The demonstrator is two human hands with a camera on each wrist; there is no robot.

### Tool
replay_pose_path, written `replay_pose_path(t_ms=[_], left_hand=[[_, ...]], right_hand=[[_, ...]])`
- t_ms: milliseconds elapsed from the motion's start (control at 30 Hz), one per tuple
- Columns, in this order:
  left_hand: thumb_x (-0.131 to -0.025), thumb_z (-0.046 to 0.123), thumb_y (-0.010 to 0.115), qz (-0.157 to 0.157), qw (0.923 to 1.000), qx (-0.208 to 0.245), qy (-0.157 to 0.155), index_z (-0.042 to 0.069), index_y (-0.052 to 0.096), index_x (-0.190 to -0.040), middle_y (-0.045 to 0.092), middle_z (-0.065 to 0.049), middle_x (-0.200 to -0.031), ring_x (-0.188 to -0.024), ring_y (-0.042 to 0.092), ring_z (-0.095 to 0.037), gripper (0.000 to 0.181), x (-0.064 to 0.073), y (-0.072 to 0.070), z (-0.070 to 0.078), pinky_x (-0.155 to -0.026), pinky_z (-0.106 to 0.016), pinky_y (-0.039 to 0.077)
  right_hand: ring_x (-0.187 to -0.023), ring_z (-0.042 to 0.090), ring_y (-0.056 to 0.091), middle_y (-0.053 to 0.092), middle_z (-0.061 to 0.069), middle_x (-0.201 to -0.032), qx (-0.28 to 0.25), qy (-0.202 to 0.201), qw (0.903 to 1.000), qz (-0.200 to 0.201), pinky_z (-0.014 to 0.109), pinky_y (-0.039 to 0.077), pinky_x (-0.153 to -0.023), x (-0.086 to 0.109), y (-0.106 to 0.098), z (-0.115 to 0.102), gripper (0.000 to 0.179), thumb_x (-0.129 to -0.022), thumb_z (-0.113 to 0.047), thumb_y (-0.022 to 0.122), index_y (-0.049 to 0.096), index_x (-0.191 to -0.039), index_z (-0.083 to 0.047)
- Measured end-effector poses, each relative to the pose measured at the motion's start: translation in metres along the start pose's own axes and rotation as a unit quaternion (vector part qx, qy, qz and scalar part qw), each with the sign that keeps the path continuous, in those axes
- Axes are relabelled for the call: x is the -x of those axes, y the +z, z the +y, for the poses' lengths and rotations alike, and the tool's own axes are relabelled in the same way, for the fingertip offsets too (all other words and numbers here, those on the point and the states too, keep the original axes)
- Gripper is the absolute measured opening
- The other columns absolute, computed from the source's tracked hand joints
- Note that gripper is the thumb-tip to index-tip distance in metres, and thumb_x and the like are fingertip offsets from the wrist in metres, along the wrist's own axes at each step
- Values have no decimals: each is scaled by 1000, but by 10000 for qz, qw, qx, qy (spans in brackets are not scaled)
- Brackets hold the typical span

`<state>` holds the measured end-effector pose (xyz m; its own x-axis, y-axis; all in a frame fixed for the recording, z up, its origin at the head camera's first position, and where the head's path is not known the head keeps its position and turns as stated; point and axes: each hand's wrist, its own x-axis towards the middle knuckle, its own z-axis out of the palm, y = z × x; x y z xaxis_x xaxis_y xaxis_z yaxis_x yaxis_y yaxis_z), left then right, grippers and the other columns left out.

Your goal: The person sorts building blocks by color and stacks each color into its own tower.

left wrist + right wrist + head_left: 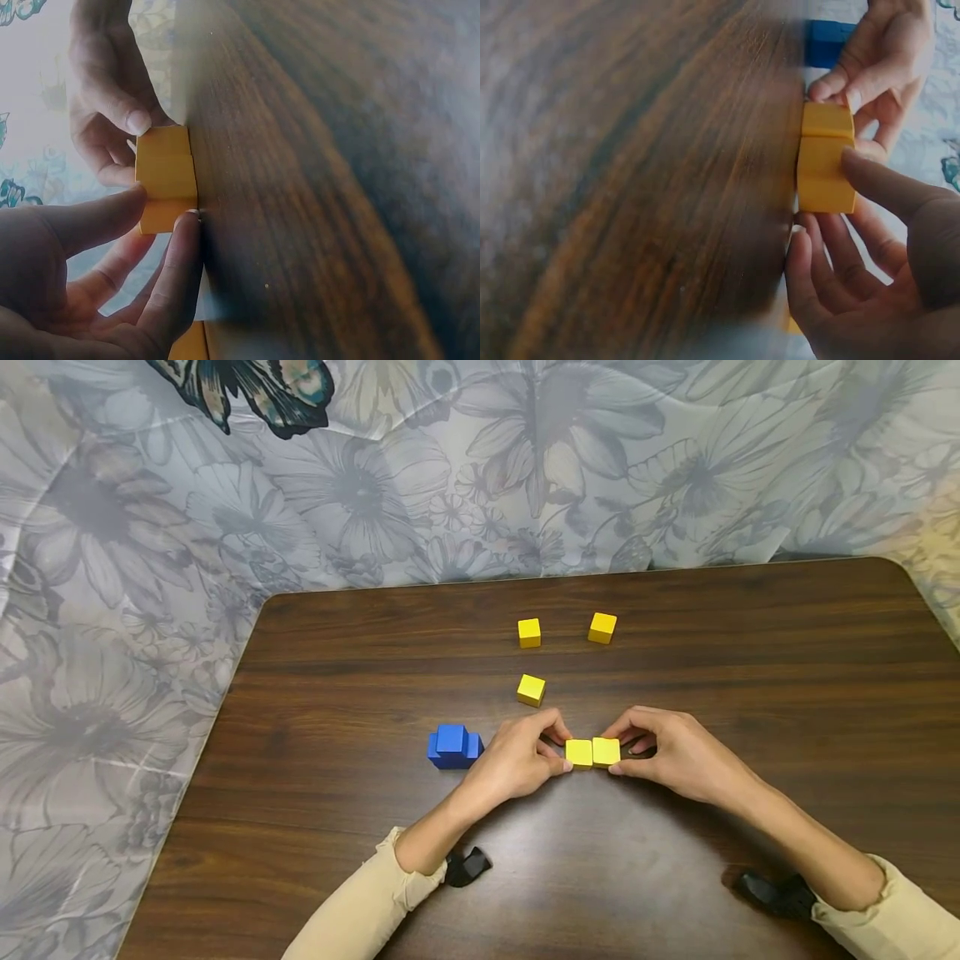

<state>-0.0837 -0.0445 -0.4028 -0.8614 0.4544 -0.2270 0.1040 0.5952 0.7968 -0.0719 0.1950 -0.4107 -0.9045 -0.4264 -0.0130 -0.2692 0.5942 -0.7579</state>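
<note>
The left cube (pixel 579 755) and right cube (pixel 606 752) touch side by side, well in from the tabletop's (pixel 300 735) far, left and right edges. The left hand (pixel 519 756) pinches the left cube, the right hand (pixel 677 753) the right cube. Three yellow cubes (pixel 531 690) lie toward the far edge; blue blocks (pixel 452 745) stand just beside the left hand, toward the left edge. Beyond the dark wood, flowered cloth (pixel 360 493) hangs.

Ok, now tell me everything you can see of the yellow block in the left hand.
The block is a plain yellow cube with smooth faces, perhaps painted wood or plastic. It appears to sit flat on the brown table, its right side against another yellow block. The left hand pinches it between thumb and finger.
</note>
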Motion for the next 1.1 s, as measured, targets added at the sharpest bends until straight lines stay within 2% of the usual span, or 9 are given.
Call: replay_pose_path(t_ms=[467, 733, 967, 1100], left_hand=[[-84, 8, 80, 18, 10000, 76, 34, 17, 66, -98, 68, 4, -104, -81, 64, -1, 22, -2, 0, 1, -69, -18, 52], [-84, 7, 80, 36, 9999, 128, -5, 17, 65, -98, 67, 5, -104, -81, 64, -2, 23, 0, 1, 2, -70, -19, 52], [-83, 7, 81, -27, 9998, 181, -38, 17, 65, -98, 67, 4, -104, -81, 64, -1, 23, 0, 0, 2, -69, -18, 52], [-83, 7, 81, -6, 9998, 166, -90, 17, 65, -97, 68, 4, -103, -80, 64, -1, 24, 0, -1, 1, -68, -18, 52]], right_hand=[[-80, 9, 67, 69, -7, -96, 18, -157, 9999, -6, 26, 57, -70, -2, 1, 2, 33, -73, -7, 88, 71, -100, -19], [-82, 11, 67, 70, -6, -99, 23, -224, 9997, -67, 27, 57, -71, 0, 0, 0, 30, -76, -14, 88, 71, -101, -18], [-85, 11, 66, 68, -7, -99, 136, -222, 9996, -134, 27, 57, -75, -1, 0, -2, 31, -76, -14, 88, 70, -100, -18], [-86, 11, 65, 67, -8, -99, 200, -349, 9990, -182, 27, 56, -76, -3, 1, -2, 32, -76, -13, 88, 69, -102, -18]])
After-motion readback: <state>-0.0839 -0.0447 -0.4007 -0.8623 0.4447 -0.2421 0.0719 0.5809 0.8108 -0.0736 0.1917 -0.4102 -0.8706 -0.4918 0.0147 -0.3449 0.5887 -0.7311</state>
